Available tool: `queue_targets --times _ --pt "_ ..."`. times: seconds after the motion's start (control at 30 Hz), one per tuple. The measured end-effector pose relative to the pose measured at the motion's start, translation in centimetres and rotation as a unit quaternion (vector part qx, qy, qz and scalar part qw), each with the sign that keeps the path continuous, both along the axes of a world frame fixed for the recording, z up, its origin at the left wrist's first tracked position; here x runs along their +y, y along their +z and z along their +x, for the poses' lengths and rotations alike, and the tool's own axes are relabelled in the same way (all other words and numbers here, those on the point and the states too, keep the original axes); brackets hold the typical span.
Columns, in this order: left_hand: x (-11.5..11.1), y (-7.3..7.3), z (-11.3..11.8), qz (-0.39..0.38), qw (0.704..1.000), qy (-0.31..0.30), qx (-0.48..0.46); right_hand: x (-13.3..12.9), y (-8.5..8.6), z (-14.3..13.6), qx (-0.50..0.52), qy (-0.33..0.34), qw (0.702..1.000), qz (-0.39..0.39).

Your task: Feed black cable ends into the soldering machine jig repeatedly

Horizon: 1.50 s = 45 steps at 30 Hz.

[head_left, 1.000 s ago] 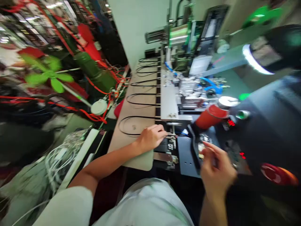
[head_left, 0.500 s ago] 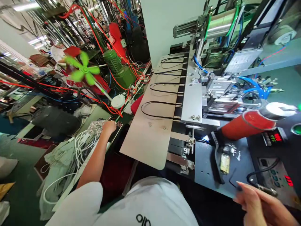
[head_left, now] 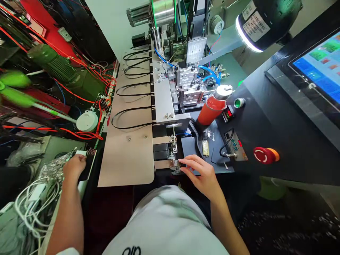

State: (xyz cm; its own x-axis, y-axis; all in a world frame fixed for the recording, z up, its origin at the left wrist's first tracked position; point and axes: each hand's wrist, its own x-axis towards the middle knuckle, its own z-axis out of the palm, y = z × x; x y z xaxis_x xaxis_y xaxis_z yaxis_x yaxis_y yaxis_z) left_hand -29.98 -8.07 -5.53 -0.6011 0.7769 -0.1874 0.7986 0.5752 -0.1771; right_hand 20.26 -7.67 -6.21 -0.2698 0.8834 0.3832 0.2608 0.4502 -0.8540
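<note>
My right hand (head_left: pixel 200 174) is at the near metal clamp fixture (head_left: pixel 175 166) on the machine's edge. Its thumb and forefinger close in on the fixture's right side; any small part between them is too small to name. A second, similar fixture (head_left: pixel 173 143) sits just beyond. Far to the left, my left hand (head_left: pixel 74 167) rests with curled fingers at the edge of a pile of small metallic pieces (head_left: pixel 57 166). What its fingertips hold, if anything, is hidden. Black cable loops (head_left: pixel 132 118) lie across the beige plate (head_left: pixel 124 156), their ends running into the machine.
An orange-red bottle (head_left: pixel 211 110) stands on the dark machine top, near a small yellowish bottle (head_left: pixel 205 147). To the right are a red emergency-stop button (head_left: pixel 261 155), a lamp (head_left: pixel 265 24) and a touchscreen (head_left: pixel 324 67). White cables (head_left: pixel 32 205) lie at left; a green fan (head_left: pixel 16 88) stands beyond.
My right hand has moved left from the machine's right front edge to the near fixture. My left hand stays at the metallic pile. The view has swung to the right.
</note>
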Motion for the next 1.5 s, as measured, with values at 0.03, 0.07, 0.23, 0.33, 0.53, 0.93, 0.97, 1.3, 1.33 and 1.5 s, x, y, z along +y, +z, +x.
queue_targets --times 0.03,0.07,0.23,0.33,0.53,0.93,0.97,1.3,1.33,1.5 --pt "-0.1 0.1 0.2 0.017 1.0 0.012 0.008 0.0 0.0 -0.2 0.002 -0.006 1.0 0.012" --pt "-0.1 0.2 0.5 0.047 0.998 0.029 0.012 0.0 -0.1 -0.4 0.005 -0.013 1.0 0.026" --pt "2.3 3.5 4.0 0.386 0.904 0.063 -0.17 0.1 -0.2 -0.8 0.016 -0.021 0.998 0.049" --pt "5.0 7.1 8.9 0.481 0.838 0.001 -0.257 0.1 -0.4 -0.7 0.021 -0.024 0.999 0.043" --pt "6.9 11.0 23.4 0.24 0.802 -0.362 -0.411 0.4 0.5 -0.4 0.017 -0.001 1.0 0.014" --pt "6.6 7.3 30.5 0.141 0.729 -0.535 -0.402 1.7 1.8 -2.5 0.163 -0.127 0.971 -0.12" --pt "6.5 7.1 30.4 0.145 0.723 -0.547 -0.396 1.7 1.8 -2.4 0.151 -0.118 0.975 -0.114" --pt "7.3 5.9 29.7 0.222 0.67 -0.553 -0.444 2.8 2.4 -3.2 0.108 -0.143 0.982 0.05" --pt "7.3 6.1 30.0 0.232 0.672 -0.533 -0.458 3.1 2.4 -3.8 0.11 -0.178 0.975 0.075" --pt "7.1 6.2 31.0 0.228 0.698 -0.443 -0.514 3.6 2.1 -6.6 0.121 -0.288 0.942 0.121"
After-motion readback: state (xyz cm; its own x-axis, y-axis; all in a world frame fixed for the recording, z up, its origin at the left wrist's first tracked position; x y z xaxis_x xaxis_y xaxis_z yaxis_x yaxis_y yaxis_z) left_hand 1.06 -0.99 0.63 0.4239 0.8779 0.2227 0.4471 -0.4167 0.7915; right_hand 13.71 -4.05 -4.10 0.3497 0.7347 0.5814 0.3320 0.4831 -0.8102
